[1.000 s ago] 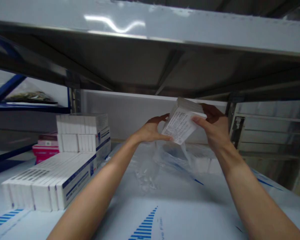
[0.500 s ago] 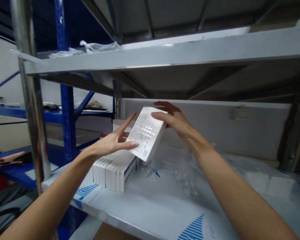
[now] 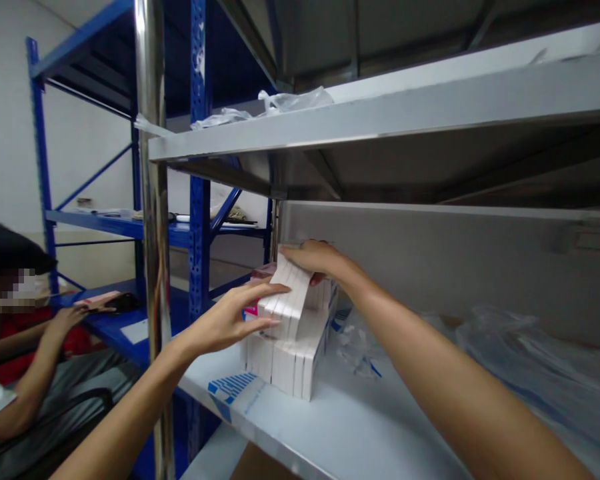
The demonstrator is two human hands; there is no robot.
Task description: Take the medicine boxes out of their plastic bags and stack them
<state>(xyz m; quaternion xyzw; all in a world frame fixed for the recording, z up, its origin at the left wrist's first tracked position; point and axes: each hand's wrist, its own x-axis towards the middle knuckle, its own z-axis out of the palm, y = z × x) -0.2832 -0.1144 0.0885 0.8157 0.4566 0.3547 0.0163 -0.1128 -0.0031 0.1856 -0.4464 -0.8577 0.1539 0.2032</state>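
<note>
A pack of slim white boxes (image 3: 289, 293) is tilted over a row of similar white boxes (image 3: 285, 370) on the shelf, its near lower end at or just above their tops. My left hand (image 3: 243, 313) grips the pack's near left side, thumb and fingers on it. At its far upper end my right hand (image 3: 317, 259) holds on, with some fingers hidden behind the boxes. A bit of pink packaging shows just left of the pack, partly covered by my left hand.
The shelf board (image 3: 370, 413) has clear plastic bags (image 3: 525, 353) on its right. An upper shelf edge (image 3: 380, 127) runs overhead. A metal post (image 3: 153, 200) stands left. Beyond it, a seated person (image 3: 30, 360) has a hand by a blue rack (image 3: 125, 327).
Both hands have brought the pack down and turned it onto the row of boxes. The view has swung left, bringing the seated person into sight.
</note>
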